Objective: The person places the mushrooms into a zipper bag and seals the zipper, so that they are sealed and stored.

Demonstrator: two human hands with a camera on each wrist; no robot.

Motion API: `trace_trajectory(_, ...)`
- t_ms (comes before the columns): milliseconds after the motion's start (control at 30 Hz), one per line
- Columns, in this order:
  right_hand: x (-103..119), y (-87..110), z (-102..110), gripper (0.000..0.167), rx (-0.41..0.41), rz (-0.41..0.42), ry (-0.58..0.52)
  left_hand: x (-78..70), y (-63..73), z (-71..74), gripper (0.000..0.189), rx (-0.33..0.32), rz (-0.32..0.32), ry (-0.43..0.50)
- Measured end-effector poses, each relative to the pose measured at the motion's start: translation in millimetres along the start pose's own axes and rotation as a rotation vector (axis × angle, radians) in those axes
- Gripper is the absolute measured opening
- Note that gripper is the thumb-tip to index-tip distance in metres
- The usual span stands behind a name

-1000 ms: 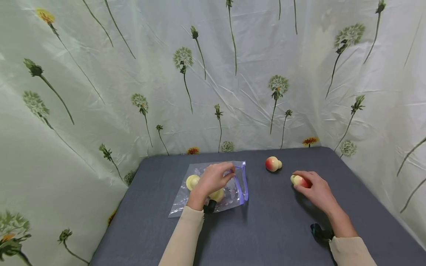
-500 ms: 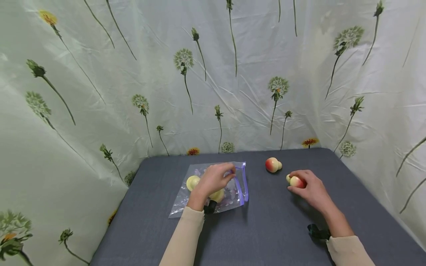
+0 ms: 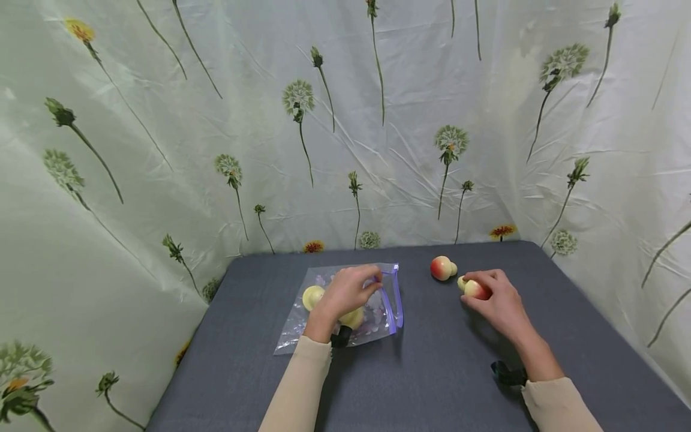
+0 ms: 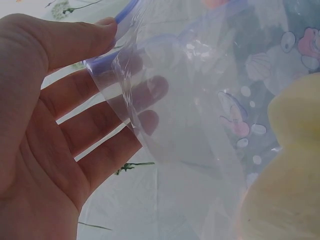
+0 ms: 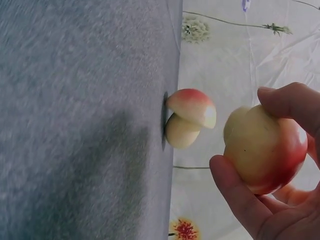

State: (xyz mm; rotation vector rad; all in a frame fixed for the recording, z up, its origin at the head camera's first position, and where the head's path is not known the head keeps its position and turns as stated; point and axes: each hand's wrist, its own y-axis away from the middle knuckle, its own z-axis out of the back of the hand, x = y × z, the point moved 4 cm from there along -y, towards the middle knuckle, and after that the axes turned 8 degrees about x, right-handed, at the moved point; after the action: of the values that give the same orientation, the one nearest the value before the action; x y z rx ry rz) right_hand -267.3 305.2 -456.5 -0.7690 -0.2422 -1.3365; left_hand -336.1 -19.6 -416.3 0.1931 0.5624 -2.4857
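Observation:
My left hand (image 3: 348,291) pinches the mouth of a clear zip bag (image 3: 398,303) near its purple strip. In the left wrist view the thumb lies on the strip, and fingertips show through the plastic. Inside the bag are pale yellow mushroom-shaped pieces (image 3: 312,297), partly hidden by the hand and wrist. My right hand (image 3: 502,302) grips a toy mushroom (image 5: 265,150) with a red and cream cap, held above the table between thumb and fingers. A second red and cream mushroom (image 3: 441,268) lies on its side near the table's back edge, left of the held one.
A dark grey cloth-covered table (image 3: 432,372) bears everything. Behind it and along the sides hangs a pale curtain (image 3: 399,180) printed with dandelions. Each wrist wears a black camera mount, such as the one (image 3: 507,373) on the right.
My right hand has moved left and slightly away from me with the mushroom, closer to the one lying on the table. The left hand and the bag have stayed in place.

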Motion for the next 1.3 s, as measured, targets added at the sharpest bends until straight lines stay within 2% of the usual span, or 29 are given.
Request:
trace_trajectory(267,10,-8.9,-2,0.054,0.001,0.053,0.019,0.0,-1.1,0.2,0.007,-0.008,-0.006,-0.004)
trace_trajectory(667,20,-18.5,-9,0.055,0.042,0.004,-0.010,-0.5,-0.4,-0.5,0.007,-0.009,-0.006,-0.010)
trace_trajectory(833,26,-19.5,-10,0.054,0.028,0.001,-0.041,-1.1,0.0,-0.6,0.008,-0.004,0.002,-0.007)
trace_trajectory(1133,40,-24.7,-13,0.066,0.004,0.043,-0.056,-2.5,-0.3,0.9,0.008,-0.011,-0.011,0.001)
trace_trajectory(1300,49,-27.7,-16,0.067,-0.003,0.059,-0.085,-3.1,-0.3,1.9,0.008,-0.007,-0.007,0.002)
